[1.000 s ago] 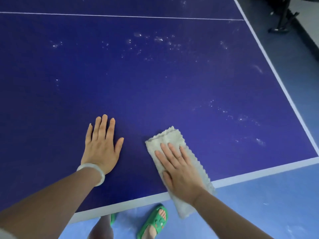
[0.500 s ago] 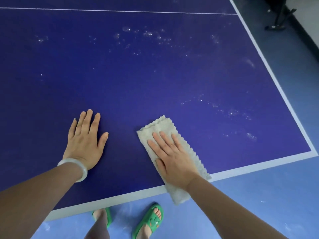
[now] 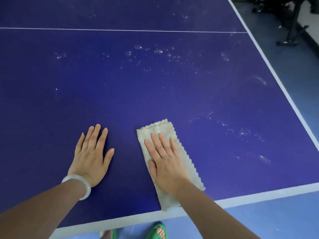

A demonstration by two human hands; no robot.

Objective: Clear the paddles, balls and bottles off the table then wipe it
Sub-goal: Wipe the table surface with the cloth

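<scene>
Currently: right hand (image 3: 165, 163), grip flat, presses pale grey fringed cloth (image 3: 156, 128) on dark blue worktop (image 3: 172, 92); left hand (image 3: 91, 156) flat, empty. Risk: unpinched cloth may slip; white specks (image 3: 158, 51) missed.

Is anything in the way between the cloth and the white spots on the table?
No, nothing visible. The right hand presses the cloth flat, and only bare blue table lies between it and the white specks.

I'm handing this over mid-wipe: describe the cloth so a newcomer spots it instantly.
Start at the big blue table, then drop to its near white edge line. Its near end on that line, a pale, fuzzy rectangular cloth lies flat under the right hand. The left hand beside it rests on bare table, nothing under it.
</scene>
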